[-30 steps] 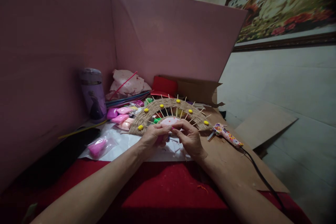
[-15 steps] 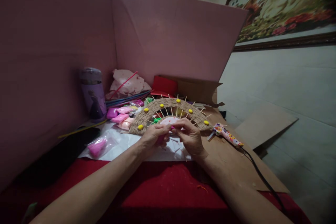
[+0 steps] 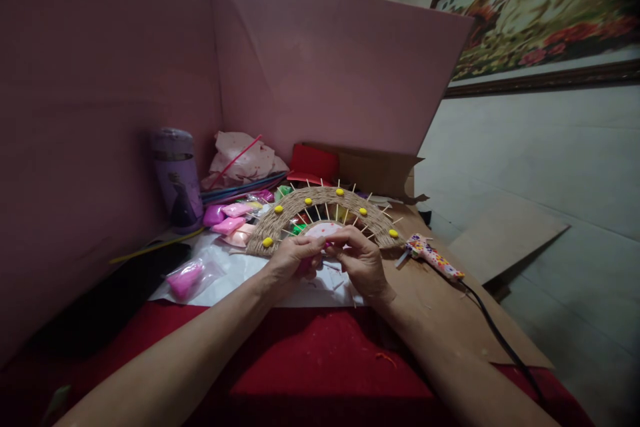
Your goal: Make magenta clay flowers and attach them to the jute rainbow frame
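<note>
Fingers of the left hand (image 3: 290, 261) and right hand (image 3: 362, 264) are bent close, their tips pinching a tiny pink bit (image 3: 328, 245) between them, just in front of a pale half circle (image 3: 320, 230). Past the hands sits a big string arch (image 3: 323, 195), with thin sticks (image 3: 337, 215) poking out around it. Six yellow dots (image 3: 340, 193) are on it already, so that part looks done. The pink bit is in the hands and not on the arch yet, and I can't tell if its shape is finished, because the fingers hide most of it
</note>
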{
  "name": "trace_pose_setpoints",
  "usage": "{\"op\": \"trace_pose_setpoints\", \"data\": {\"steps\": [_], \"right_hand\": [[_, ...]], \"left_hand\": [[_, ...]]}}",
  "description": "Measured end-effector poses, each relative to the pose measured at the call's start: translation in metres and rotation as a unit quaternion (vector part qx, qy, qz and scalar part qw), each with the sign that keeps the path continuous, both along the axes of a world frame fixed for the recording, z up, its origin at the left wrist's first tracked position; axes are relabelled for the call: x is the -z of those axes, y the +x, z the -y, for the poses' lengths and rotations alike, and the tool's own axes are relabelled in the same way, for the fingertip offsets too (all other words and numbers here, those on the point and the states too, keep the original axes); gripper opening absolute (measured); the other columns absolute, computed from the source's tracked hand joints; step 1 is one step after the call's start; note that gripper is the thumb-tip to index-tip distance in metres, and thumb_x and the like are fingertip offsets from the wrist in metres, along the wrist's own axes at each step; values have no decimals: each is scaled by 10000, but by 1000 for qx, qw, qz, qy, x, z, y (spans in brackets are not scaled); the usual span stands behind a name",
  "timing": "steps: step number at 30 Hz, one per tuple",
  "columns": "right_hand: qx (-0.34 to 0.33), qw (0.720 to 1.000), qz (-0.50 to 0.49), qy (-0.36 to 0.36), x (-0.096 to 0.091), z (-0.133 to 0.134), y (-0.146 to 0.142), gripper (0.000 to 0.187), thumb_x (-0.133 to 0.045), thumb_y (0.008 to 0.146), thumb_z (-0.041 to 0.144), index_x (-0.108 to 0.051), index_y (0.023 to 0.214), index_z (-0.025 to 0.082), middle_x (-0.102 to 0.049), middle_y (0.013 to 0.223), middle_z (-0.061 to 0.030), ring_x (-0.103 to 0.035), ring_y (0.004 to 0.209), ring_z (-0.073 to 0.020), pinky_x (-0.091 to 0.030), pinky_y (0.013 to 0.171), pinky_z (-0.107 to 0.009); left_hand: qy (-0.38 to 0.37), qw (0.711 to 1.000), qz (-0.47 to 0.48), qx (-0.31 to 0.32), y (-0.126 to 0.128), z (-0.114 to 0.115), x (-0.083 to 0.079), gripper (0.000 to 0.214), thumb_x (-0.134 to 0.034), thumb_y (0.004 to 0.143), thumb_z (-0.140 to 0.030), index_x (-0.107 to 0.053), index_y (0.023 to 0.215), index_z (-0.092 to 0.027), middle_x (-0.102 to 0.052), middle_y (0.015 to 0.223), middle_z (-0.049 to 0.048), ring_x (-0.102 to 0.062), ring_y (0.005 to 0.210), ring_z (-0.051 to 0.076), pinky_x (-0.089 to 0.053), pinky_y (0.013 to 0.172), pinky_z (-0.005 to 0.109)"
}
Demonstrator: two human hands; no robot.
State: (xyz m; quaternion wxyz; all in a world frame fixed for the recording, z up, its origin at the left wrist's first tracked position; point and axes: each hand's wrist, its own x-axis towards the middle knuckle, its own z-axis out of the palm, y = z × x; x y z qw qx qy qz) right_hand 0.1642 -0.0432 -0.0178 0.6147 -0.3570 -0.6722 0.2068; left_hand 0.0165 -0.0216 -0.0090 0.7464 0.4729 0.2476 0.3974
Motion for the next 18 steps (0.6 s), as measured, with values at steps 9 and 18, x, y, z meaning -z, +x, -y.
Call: {"op": "trace_pose_setpoints", "data": {"steps": [9, 18], "right_hand": [[15, 1000, -1, -5, -2, 1, 0, 70, -675, 749, 289, -661, 762, 221, -594, 857, -44, -564, 792, -177, -461, 556, -253], [21, 999, 40, 14, 0, 1, 1, 37, -653, 769, 254, -674, 790, 232, -606, 844, -41, -565, 823, -186, -462, 623, -277]], "left_hand": [[17, 999, -12, -29, 1, 0, 1, 441, -671, 652, -557, -555, 602, -134, -405, 399, -53, -313, 359, 50, -196, 362, 196], [42, 997, -35, -51, 0, -3, 2, 385, -719, 637, -453, -511, 526, -148, -410, 374, -50, -325, 339, 51, -178, 363, 204]]}}
